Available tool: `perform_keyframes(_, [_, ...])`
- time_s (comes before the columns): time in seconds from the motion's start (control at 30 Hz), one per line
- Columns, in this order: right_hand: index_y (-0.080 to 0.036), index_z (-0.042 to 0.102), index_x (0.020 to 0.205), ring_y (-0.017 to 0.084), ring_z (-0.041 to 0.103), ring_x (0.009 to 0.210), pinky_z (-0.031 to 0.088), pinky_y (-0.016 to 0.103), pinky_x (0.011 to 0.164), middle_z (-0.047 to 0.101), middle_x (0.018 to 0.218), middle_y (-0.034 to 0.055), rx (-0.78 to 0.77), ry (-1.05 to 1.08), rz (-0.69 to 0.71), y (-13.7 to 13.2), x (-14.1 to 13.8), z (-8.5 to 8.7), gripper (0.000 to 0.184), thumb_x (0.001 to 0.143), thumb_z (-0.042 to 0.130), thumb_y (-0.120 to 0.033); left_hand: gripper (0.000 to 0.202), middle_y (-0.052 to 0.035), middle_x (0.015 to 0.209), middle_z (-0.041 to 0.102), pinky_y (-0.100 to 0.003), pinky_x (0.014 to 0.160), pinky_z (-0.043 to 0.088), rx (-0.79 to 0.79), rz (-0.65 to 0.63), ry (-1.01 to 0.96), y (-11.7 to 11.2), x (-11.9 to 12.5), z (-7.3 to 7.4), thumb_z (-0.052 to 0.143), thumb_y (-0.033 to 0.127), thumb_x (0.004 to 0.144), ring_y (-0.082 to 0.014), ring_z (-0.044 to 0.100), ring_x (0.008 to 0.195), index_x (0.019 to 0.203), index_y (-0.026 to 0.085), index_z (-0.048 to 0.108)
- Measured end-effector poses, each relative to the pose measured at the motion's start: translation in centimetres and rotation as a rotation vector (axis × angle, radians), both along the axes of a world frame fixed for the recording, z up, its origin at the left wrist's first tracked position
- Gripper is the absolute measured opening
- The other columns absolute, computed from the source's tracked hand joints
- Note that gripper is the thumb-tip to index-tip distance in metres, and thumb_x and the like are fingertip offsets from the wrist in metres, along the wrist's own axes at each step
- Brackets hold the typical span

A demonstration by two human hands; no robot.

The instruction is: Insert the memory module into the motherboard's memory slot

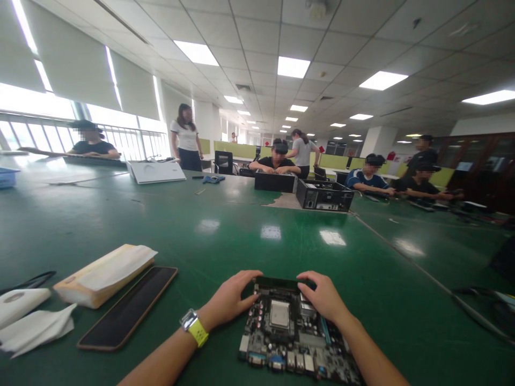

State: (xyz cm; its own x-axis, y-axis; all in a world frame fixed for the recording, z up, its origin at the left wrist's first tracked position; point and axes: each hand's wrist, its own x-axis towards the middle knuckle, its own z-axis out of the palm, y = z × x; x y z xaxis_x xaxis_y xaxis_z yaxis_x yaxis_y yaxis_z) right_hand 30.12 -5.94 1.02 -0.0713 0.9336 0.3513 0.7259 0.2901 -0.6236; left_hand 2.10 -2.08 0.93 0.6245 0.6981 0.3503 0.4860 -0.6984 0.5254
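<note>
A motherboard (298, 338) lies on the green table in front of me, with its row of ports facing my body. A square silver processor (280, 314) sits in its socket. Along the board's far edge runs a long dark strip (277, 282); I cannot tell whether it is a memory module or bare slots. My left hand (231, 295) curls round the far left corner, thumb and forefinger at the strip's left end. At the far right corner, my right hand (324, 295) grips likewise. A watch (195, 326) with a yellow-green strap is on my left wrist.
Left of me lie a dark phone (131, 308), a tissue pack (105, 274), a crumpled tissue (38, 329) and a white object (22, 305). Cables (483, 305) lie at the right. Across the table stand an open computer case (325, 195) and several people.
</note>
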Motion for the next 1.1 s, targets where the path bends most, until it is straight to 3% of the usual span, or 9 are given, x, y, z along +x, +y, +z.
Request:
perform_keyframes(0.13, [-0.019,0.070,0.085,0.021,0.063,0.080,0.046,0.032,0.076,0.070,0.084,0.0042,-0.013,0.024,0.024,0.3,-0.5,-0.2,0.018,0.078,0.054,-0.026,0.042,-0.0058,0.119,0.060,-0.037,0.097,0.044,0.012,-0.006,-0.018,-0.2,0.0,0.4,0.063,0.025,0.080,-0.0229,0.055,0.109,0.121,0.024,0.053])
perform_keyframes(0.33, [-0.019,0.071,0.085,0.020,0.064,0.085,0.046,0.031,0.081,0.071,0.088,0.0045,0.017,0.077,0.064,0.6,-0.7,-0.4,0.019,0.077,0.055,-0.023,0.026,-0.0050,0.104,0.062,-0.035,0.088,0.046,0.054,-0.018,-0.021,-0.4,0.1,0.9,0.062,0.025,0.082,-0.0216,0.055,0.096,0.108,0.022,0.058])
perform_keyframes(0.63, [-0.020,0.072,0.083,0.020,0.065,0.086,0.046,0.032,0.082,0.073,0.088,0.0042,0.017,0.115,0.079,0.8,-0.8,-0.8,0.020,0.075,0.053,-0.021,0.009,-0.0039,0.099,0.065,-0.032,0.088,0.045,0.040,0.021,-0.096,0.3,0.6,-0.3,0.056,0.020,0.087,-0.0195,0.056,0.096,0.094,0.021,0.062])
perform_keyframes(0.83, [-0.019,0.070,0.081,0.020,0.064,0.079,0.046,0.030,0.076,0.072,0.081,0.0032,0.010,0.106,0.054,1.0,-0.9,-1.0,0.020,0.074,0.052,-0.019,0.015,-0.0039,0.092,0.067,-0.031,0.084,0.046,0.094,0.045,-0.086,0.5,0.9,-0.3,0.051,0.020,0.090,-0.0191,0.058,0.090,0.092,0.021,0.065])
perform_keyframes(1.1, [-0.018,0.070,0.081,0.020,0.064,0.081,0.047,0.030,0.078,0.072,0.083,0.0042,0.013,0.107,0.055,1.0,-0.8,-1.0,0.018,0.075,0.054,-0.022,0.019,-0.0049,0.100,0.067,-0.033,0.088,0.047,0.119,0.019,-0.142,0.3,0.9,-0.3,0.048,0.023,0.092,-0.0188,0.057,0.095,0.096,0.021,0.067])
